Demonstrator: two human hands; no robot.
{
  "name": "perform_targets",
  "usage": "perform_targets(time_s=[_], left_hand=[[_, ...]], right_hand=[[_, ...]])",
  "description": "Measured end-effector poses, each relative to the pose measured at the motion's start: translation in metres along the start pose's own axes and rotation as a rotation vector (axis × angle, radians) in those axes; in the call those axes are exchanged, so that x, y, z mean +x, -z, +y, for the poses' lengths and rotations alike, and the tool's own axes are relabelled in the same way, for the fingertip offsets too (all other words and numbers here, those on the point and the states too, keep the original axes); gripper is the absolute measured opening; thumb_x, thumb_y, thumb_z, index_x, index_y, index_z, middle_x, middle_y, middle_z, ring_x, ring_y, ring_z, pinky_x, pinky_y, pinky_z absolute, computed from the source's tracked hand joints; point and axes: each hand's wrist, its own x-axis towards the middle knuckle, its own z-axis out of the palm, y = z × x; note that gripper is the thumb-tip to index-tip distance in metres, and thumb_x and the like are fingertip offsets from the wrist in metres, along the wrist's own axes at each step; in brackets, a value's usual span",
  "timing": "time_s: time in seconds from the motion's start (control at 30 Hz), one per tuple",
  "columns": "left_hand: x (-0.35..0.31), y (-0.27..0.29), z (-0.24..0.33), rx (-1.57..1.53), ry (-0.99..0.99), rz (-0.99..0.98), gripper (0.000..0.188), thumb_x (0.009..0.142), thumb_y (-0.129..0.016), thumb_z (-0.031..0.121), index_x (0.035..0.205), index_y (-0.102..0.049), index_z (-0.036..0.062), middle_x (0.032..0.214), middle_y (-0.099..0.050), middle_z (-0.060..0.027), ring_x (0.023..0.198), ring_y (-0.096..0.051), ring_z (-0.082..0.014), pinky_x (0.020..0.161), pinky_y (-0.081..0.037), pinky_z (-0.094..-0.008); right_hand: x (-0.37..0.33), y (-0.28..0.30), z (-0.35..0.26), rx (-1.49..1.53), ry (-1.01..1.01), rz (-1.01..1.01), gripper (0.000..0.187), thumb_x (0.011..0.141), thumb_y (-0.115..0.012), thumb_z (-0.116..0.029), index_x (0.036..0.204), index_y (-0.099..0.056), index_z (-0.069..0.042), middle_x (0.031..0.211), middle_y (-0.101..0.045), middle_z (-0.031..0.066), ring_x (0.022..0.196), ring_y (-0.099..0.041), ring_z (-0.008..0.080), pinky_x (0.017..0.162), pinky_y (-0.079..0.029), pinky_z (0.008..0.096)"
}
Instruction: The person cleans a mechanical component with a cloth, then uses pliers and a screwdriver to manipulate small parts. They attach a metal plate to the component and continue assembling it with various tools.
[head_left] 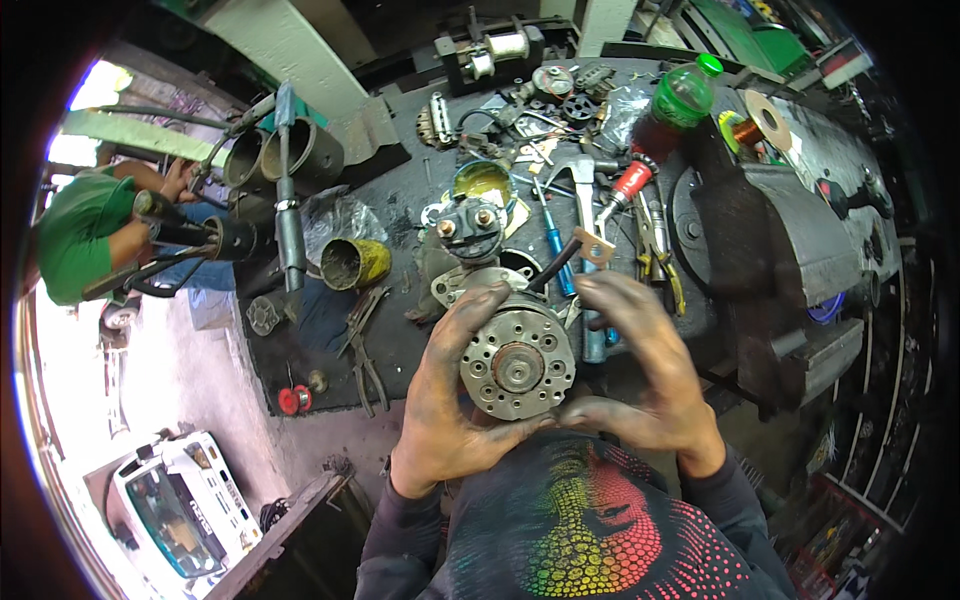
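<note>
I hold the starter motor (515,350) up close against my chest, end plate facing me. My left hand (450,400) wraps its left side, fingers curled firmly around the housing; my right hand (640,370) cups the right side and underneath, fingers bent around the body, a little blurred. As I judge it, the unit is partly assembled: the perforated end plate sits on, the solenoid (468,228) rides on top, yet a black cable with a copper lug (594,247) hangs loose, so connecting it remains. Beyond my knuckles the black bench (400,200) is crowded: blue screwdriver (548,225), pliers (660,255), green bottle (683,95). Open room lies mostly on my left, near the bench edge. Further left, another person (85,235) works.
</note>
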Motion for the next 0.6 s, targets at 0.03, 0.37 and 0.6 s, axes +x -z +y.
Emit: perform_targets(time_s=[0.03,0.37,0.6], left_hand=[[-0.002,0.002,0.0,-0.053,0.023,-0.01,0.111,0.066,-0.102,0.025,0.156,-0.04,0.0028,0.156,-0.049,-0.0205,0.149,-0.045,-0.0357,0.123,-0.035,-0.0495],[0.021,0.019,0.056,0.559,0.11,-0.03,0.107,0.056,-0.095,0.066,0.131,-0.065,-0.0038,0.129,-0.067,-0.0256,0.122,-0.065,-0.0412,0.106,-0.051,-0.0506],[0.016,-0.011,0.077,0.657,0.293,0.038,0.115,0.052,-0.1,0.06,0.142,-0.058,0.0012,0.134,-0.062,-0.0294,0.126,-0.062,-0.0416,0.108,-0.05,-0.0521]], right_hand=[[0.006,-0.003,0.0,0.064,0.062,0.022,0.098,0.07,-0.096,-0.031,0.153,-0.052,-0.002,0.153,-0.055,0.0198,0.144,-0.049,0.0391,0.118,-0.041,0.0482],[0.021,-0.051,0.04,0.207,0.089,0.023,0.107,0.063,-0.093,-0.038,0.156,-0.049,-0.01,0.152,-0.056,0.0103,0.137,-0.051,0.0349,0.109,-0.039,0.0475],[0.026,-0.069,0.06,0.369,0.13,0.084,0.097,0.067,-0.087,-0.057,0.15,-0.058,-0.015,0.141,-0.062,0.0039,0.119,-0.053,0.0289,0.103,-0.038,0.0497]])
